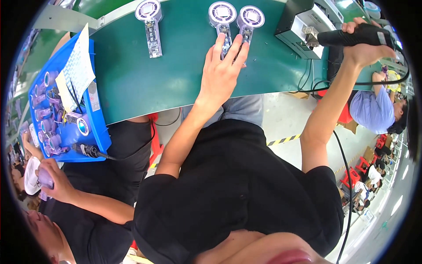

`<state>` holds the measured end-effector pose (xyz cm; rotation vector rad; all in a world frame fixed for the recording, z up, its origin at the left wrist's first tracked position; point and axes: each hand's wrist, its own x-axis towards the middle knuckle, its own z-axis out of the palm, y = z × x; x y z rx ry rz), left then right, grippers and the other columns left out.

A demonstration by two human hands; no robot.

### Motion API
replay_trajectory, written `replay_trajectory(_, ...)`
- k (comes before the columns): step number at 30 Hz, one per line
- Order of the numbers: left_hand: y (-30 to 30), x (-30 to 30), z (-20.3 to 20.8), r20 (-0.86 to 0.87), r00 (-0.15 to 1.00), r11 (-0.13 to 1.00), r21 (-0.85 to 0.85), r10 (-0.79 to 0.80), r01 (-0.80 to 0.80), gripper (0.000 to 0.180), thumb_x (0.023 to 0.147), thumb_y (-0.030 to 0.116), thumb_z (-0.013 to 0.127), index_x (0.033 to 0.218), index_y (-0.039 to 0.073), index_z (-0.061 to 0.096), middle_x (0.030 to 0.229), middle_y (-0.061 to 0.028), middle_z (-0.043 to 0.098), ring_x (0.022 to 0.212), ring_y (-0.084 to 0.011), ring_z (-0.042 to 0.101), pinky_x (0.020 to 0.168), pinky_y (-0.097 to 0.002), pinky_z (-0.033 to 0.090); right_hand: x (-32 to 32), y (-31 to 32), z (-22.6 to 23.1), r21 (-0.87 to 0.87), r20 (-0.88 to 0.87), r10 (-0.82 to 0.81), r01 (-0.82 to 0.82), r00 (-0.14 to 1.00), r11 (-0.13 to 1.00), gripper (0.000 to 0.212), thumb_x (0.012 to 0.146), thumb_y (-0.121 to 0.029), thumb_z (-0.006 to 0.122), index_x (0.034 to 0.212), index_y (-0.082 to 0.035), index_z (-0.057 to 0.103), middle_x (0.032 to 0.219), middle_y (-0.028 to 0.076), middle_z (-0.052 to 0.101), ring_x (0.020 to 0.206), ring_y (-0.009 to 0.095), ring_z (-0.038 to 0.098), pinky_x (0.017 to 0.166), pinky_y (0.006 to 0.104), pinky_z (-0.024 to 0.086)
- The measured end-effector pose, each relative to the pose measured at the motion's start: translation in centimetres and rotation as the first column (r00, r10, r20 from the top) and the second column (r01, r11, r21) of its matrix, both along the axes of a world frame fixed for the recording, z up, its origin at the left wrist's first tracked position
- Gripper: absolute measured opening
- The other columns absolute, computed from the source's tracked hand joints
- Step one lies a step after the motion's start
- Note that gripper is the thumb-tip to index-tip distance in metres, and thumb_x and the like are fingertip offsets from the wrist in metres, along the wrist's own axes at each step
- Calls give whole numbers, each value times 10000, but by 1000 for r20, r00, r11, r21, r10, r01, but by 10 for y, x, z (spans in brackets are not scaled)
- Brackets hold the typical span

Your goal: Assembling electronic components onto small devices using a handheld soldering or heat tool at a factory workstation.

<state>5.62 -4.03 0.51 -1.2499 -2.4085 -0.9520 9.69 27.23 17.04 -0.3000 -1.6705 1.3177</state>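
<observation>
Two light purple handheld fan bodies, a left one [222, 15] and a right one [251, 18], lie side by side on the green work surface, with round heads away from me and circuit boards exposed in the handles. My left hand [222, 72] is over their handles, its fingers spread and curled down onto them; the fingertips partly hide the boards. My right hand [362, 46] is closed around a black electric screwdriver [347, 38], held level. Its tip meets the front of a boxy screw feeder [303, 33]. Farther left lies a third fan body [151, 33], untouched.
A blue bin [100, 127] at the left holds several purple fan parts, papers and another black screwdriver [85, 150]. A co-worker's hand [57, 182] grips a purple part beside it. A black cable [382, 82] loops from my screwdriver. The green table [132, 88] has a curved-looking near edge.
</observation>
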Motion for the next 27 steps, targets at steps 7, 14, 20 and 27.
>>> replay_trajectory(7, -2, 1, 1, -34, 997, 997, 35, -67, 69, 480, 825, 176, 751, 1280, 104, 618, 1375, -79, 547, 1322, -417, 410, 971, -497, 449, -4, 46, -3, -77, 69, 127, -122, 990, 990, 1103, 713, -968, 230, 1177, -6, 507, 879, 229, 620, 620, 288, 539, 611, 452, 468)
replay_trajectory(14, -3, 1, 3, -40, 997, 997, -9, -71, 70, 561, 823, 251, 761, 1343, 137, 586, 1430, -63, 508, 1325, -438, 400, 995, -527, 423, -5, 7, -32, -343, 12, 229, -211, 973, 915, 1087, 687, -994, 289, 1188, -54, 506, 844, 198, 594, 586, 254, 485, 582, 413, 427)
replay_trajectory(20, -4, 2, 1, -10, 999, 998, -34, -51, 50, 583, 824, 239, 761, 1375, 196, 573, 1470, -17, 485, 1334, -440, 391, 997, -513, 427, -42, -65, -44, -175, -388, 679, -774, 623, 609, 1104, 580, -1039, 342, 1180, -146, 593, 892, 220, 662, 605, 273, 548, 594, 429, 441)
replay_trajectory(27, -4, 2, -1, 4, 999, 999, 15, -42, 42, 575, 807, 208, 774, 1350, 182, 587, 1456, -13, 499, 1339, -421, 387, 1000, -509, 428, -82, -171, -28, -24, -999, 34, -1000, 24, -6, 833, 858, -853, 347, 1207, -103, 449, 748, 128, 604, 468, 185, 544, 455, 310, 472)
